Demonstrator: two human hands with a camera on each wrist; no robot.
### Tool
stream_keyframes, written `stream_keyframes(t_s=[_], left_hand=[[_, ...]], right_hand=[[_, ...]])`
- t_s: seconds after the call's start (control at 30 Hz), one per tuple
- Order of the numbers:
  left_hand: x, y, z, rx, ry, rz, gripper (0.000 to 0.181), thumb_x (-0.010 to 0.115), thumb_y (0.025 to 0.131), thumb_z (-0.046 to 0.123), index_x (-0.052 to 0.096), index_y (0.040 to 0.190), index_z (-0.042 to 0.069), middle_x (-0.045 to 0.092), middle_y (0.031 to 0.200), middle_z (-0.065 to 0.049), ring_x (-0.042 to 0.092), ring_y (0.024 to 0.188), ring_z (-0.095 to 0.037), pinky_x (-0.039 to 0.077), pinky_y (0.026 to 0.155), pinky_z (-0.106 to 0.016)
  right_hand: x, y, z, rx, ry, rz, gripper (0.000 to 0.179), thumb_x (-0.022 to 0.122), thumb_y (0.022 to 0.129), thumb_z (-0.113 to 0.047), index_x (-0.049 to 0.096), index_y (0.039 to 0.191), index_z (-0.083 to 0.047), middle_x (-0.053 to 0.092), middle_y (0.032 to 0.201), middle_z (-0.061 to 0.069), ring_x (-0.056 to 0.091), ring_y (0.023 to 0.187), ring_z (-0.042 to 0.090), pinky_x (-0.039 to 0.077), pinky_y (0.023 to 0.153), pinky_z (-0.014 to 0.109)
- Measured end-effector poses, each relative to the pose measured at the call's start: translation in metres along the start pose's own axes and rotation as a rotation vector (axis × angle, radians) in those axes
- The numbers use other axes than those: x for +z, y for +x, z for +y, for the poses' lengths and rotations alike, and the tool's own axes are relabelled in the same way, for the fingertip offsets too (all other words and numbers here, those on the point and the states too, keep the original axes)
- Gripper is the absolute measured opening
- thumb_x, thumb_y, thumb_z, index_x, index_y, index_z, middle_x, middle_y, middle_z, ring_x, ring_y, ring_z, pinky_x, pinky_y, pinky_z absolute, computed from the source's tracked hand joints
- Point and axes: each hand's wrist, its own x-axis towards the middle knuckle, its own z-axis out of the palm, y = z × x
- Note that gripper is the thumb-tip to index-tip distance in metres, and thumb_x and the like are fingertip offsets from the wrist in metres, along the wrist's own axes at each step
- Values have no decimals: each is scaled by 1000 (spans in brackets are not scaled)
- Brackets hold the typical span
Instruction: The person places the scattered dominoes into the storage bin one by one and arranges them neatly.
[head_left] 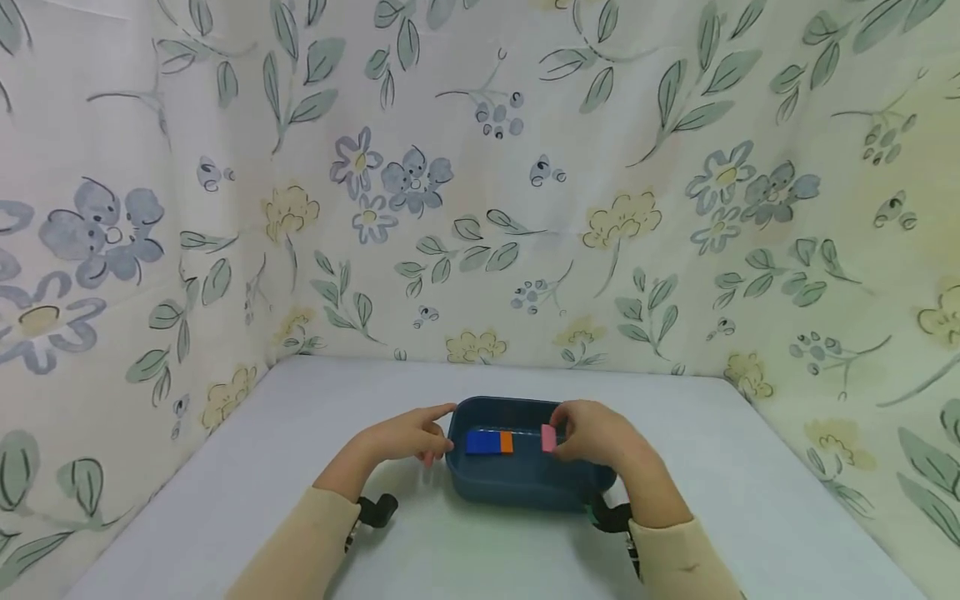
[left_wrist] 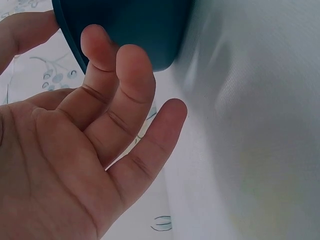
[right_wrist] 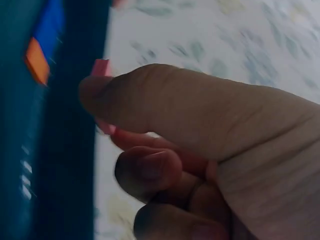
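Note:
A dark blue-green plastic tub (head_left: 517, 492) stands on the table. Inside it lie a blue block (head_left: 483, 442) and a smaller orange block (head_left: 507, 442), end to end. Over the tub's right part, my right hand (head_left: 600, 435) pinches a pink block (head_left: 548, 438) between thumb and fingers; the right wrist view shows the thumb across the pink block (right_wrist: 101, 68). At the tub's left side is my left hand (head_left: 408, 435), its fingertips touching the rim and wall. In the left wrist view, the other fingers (left_wrist: 135, 92) are loosely bent with nothing in them.
The white table (head_left: 360, 392) stretches around the tub on all sides. Behind and beside it hangs a floral curtain (head_left: 480, 183). Each wrist carries a black camera mount, the left mount (head_left: 377, 510) and the right mount (head_left: 609, 515) near the tub's front.

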Motion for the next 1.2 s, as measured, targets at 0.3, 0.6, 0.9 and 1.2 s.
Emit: stream_keyframes(t_s=[0.3, 0.6, 0.9, 1.2], left_hand=[[-2, 2, 0, -6, 20, -5, 72, 60, 85, 30, 22, 144, 19, 61, 84, -16, 54, 73, -40, 42, 73, -44], [-6, -2, 1, 16, 34, -13, 73, 60, 85, 30, 19, 145, 16, 61, 86, -21, 54, 73, -42, 42, 74, -44], [1, 5, -2, 32, -18, -31, 73, 60, 85, 24, 19, 145, 16, 60, 82, -17, 52, 72, -44, 43, 73, -46], [-1, 3, 0, 6, 14, -7, 74, 61, 85, 29, 19, 145, 17, 60, 83, -19, 53, 72, -41, 43, 73, -46]], right_hand=[[59, 20, -37, -214, -162, -29, 35, 76, 70, -34, 65, 100, -20, 59, 81, -7, 51, 70, 10, 45, 65, 33], [71, 34, -48, -288, -130, -92, 28, 74, 74, -30, 67, 99, -22, 57, 78, -10, 50, 66, 8, 44, 61, 27], [79, 42, -39, -286, -97, -131, 25, 75, 73, -29, 68, 97, -23, 58, 78, -11, 51, 66, 7, 45, 64, 29], [83, 48, -41, -368, -103, -42, 25, 74, 73, -32, 68, 94, -22, 60, 79, -10, 50, 66, 5, 45, 64, 28]])
